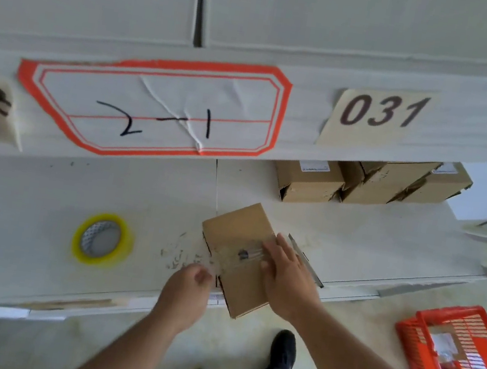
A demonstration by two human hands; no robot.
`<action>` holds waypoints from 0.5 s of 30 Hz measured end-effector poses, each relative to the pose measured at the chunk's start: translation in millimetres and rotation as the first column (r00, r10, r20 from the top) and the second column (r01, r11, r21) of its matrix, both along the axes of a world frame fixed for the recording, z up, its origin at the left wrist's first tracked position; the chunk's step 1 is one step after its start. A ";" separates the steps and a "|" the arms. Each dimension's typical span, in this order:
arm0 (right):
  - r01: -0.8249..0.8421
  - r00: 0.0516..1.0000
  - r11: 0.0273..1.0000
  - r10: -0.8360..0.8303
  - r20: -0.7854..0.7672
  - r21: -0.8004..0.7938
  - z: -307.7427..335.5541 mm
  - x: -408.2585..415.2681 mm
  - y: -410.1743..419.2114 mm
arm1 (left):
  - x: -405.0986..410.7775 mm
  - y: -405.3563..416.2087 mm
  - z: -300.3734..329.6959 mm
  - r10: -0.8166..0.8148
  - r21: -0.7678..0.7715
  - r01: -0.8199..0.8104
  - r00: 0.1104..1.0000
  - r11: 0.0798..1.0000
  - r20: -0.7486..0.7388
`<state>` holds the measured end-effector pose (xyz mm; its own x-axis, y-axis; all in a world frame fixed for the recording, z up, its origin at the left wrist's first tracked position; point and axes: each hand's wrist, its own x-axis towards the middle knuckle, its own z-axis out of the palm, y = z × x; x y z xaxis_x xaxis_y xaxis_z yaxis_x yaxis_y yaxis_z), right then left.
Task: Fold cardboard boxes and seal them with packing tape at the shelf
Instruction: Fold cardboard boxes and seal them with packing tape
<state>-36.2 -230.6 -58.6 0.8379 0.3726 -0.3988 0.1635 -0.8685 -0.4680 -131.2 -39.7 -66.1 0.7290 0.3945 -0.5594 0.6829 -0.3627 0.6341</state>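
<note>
A: What are my hands doing?

B: Your right hand (pixel 281 272) lies flat, fingers straight, pressing the clear tape strip (pixel 238 254) onto the cardboard box (pixel 244 257). I judge that pins the box while the strip beds down. Your left hand (pixel 189 286) is curled at the strip's free end, seemingly pinching it taut

A: And where's the box?

B: At the front edge of the shelf (pixel 77 191), its near corner overhanging. Its long axis runs diagonally, from near you up and leftward; the strip crosses it. The tape roll (pixel 103 239) lies flat well to the left; finished boxes (pixel 363 180) sit further back
</note>
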 end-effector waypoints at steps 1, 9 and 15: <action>-0.022 1.000 1.000 0.022 0.002 -0.017 -1.7 1.0 -2.2 | 7.6 4.4 1.7 0.107 0.028 -0.108 0.994 0.994 0.033; -0.337 0.839 0.931 0.365 0.403 -0.143 -26.4 -42.6 33.6 | 66.9 -2.6 -4.3 0.313 -0.332 -0.352 0.935 0.875 -0.166; -0.401 0.822 0.890 0.454 0.344 -0.216 -42.8 -55.6 41.7 | 68.5 -10.8 -12.5 0.356 -0.369 -0.407 0.913 0.836 -0.200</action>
<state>-91.8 -188.9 -101.4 0.7005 0.6963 -0.1562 0.6720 -0.7173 -0.1841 -62.7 -50.6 -78.6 0.4851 0.3555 -0.7989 0.7934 0.2053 0.5731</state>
